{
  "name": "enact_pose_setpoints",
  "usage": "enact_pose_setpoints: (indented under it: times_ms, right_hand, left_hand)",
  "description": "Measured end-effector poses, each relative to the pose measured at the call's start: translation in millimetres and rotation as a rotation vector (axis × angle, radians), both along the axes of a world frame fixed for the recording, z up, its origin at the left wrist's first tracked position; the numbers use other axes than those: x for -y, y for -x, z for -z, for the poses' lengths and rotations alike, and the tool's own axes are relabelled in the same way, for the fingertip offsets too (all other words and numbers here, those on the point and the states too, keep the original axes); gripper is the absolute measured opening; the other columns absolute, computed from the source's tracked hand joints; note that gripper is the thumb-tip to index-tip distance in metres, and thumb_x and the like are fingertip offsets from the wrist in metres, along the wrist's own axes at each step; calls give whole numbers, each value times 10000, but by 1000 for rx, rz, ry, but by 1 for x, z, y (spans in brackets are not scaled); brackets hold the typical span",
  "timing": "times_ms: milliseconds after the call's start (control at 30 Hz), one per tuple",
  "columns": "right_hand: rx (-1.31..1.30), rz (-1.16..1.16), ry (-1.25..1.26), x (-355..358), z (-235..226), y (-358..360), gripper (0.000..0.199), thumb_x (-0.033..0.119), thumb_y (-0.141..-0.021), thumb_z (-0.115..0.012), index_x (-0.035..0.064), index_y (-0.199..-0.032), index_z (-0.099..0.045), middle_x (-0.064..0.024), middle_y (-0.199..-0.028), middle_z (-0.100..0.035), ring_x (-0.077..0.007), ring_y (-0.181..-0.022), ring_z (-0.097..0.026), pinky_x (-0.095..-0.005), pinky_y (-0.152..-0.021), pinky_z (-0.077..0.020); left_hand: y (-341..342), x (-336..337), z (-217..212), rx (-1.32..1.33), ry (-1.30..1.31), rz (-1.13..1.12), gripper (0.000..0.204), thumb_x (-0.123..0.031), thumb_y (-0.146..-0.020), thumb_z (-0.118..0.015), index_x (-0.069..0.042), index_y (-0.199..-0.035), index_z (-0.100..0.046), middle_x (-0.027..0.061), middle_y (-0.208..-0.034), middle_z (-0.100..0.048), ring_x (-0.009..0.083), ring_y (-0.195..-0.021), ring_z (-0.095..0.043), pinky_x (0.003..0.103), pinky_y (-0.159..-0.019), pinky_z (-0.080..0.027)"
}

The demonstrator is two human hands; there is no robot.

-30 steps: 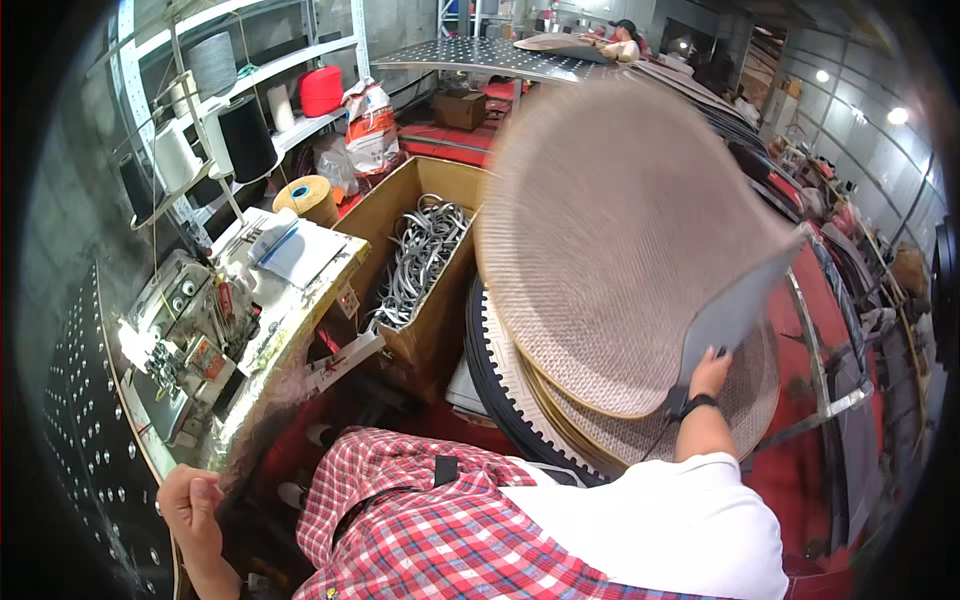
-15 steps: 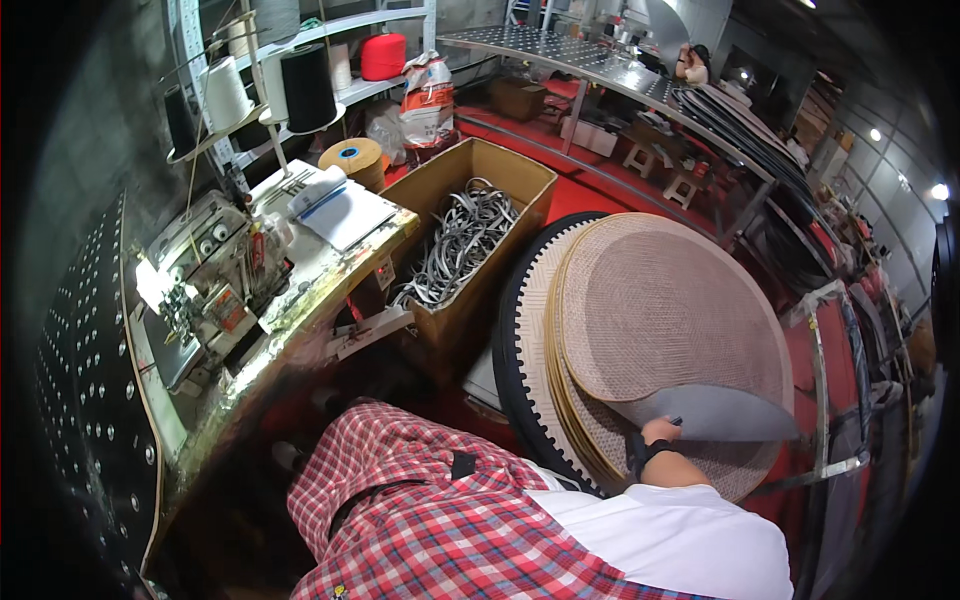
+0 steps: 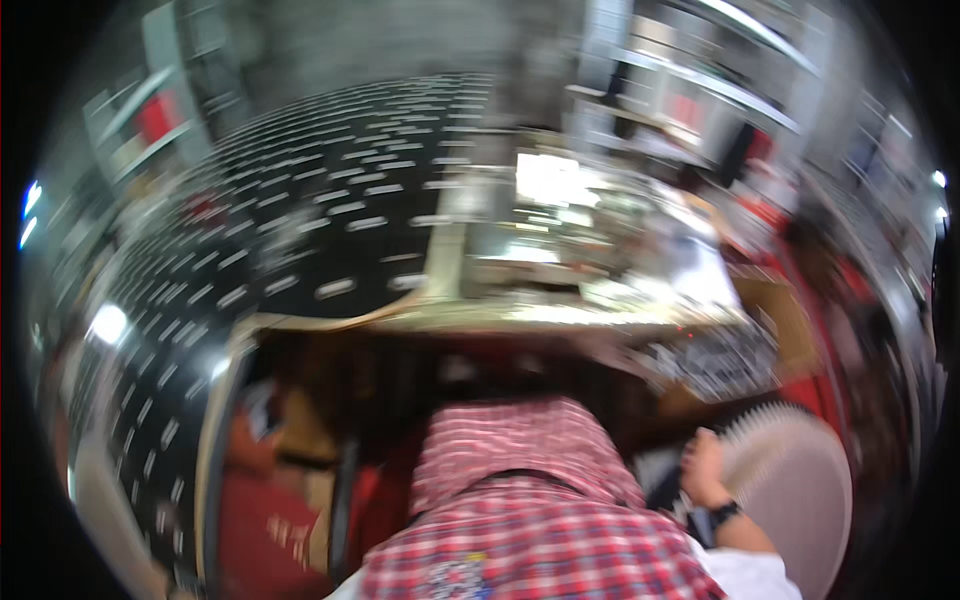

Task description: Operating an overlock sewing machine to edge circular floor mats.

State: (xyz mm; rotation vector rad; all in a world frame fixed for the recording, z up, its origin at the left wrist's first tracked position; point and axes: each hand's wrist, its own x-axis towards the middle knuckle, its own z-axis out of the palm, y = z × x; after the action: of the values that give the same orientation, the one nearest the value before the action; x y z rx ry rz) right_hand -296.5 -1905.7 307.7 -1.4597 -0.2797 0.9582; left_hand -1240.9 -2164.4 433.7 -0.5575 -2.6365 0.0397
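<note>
— Right hand: curling loosely, no object showing; blur is hiding its opening and grip.
— Left hand?
— Blurring, well left of it; grip unclear.
— Round mat?
— Lying just right of the right hand, contact unclear.
— Change?
— View is swinging from mat to worktable, ahead-left of that hand; mat's fold no longer showing, so its handling is apparently pausing.

I'm in a workshop: a dotted black table, lamplit machine, shelves and round mats surround me.
</note>
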Motion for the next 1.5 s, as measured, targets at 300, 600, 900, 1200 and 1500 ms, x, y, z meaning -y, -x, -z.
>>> enact_pose_setpoints:
  times_ms: [300,600,900,1200,1500]
  right_hand:
    - [254,-289,-38,-153,-78,54,266,289,-820,-497,114,-647,-397,14,-499,-371,-100,-389,-346,-232,-344,-267]
    - [369,-252,99,-110,-106,103,273,277,-829,-485,23,-731,-498,-58,-664,-515,-177,-576,-467,-275,-528,-384]
    - [400,-262,140,-103,-75,54,223,251,-830,-485,42,-769,-435,-37,-587,-436,-136,-462,-394,-259,-397,-330]
    - [1012,-739,249,-105,-83,53,71,35,-734,-480,62,-770,-424,-4,-611,-445,-124,-524,-436,-254,-475,-378]
    - [219,-553,140,-181,-50,114,241,315,-796,-546,144,-737,-387,19,-492,-371,-79,-337,-334,-208,-272,-231]
  left_hand:
    - [-12,36,-42,316,-22,-390,341,-289,-772,-419,-72,-966,-598,207,-978,-560,328,-924,-542,405,-764,-435]
    - [-91,15,-66,279,-399,-503,253,-272,-732,-551,-66,-865,-611,179,-900,-586,306,-861,-562,381,-734,-437]
    - [-72,30,-53,20,-12,-368,171,-177,-770,-472,-70,-815,-598,153,-843,-599,323,-803,-572,412,-702,-454]
    - [-47,-27,-173,-563,-459,-581,242,-306,-790,-470,-114,-853,-603,128,-800,-605,313,-806,-571,439,-673,-433]
    - [-181,-360,-152,-422,-215,533,190,-263,-665,-562,-115,-551,-596,75,-600,-566,256,-625,-537,392,-595,-392]
